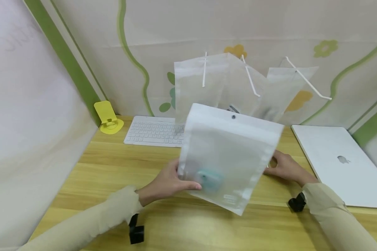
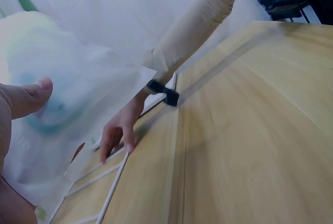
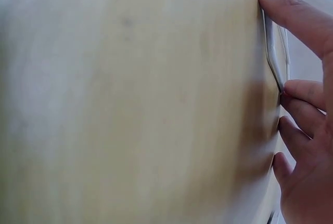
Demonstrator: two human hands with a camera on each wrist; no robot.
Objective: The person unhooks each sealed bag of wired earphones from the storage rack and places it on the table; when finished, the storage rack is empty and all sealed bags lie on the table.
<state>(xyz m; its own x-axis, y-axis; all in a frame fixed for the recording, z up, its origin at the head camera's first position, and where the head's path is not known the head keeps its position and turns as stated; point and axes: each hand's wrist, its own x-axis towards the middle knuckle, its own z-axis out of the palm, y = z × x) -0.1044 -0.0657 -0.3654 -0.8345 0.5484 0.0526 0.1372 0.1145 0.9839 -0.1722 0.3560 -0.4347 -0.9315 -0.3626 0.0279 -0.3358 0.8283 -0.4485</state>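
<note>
A white cloth backdrop [image 1: 182, 24] printed with green vines stands behind a pale wooden bench [image 1: 191, 232]. The left hand [image 1: 168, 183] grips a frosted, white-topped plastic bag [image 1: 235, 150] by its lower left side, thumb in front; the bag is tilted above the bench, a blurred teal object [image 1: 211, 179] inside. The right hand [image 1: 287, 168], thumb and fingers curled, holds the base of a white wire rack [image 2: 112, 188]. Similar bags [image 1: 201, 97] hang behind, between a white keyboard [image 1: 154, 132] and a closed silver laptop [image 1: 336, 169].
</note>
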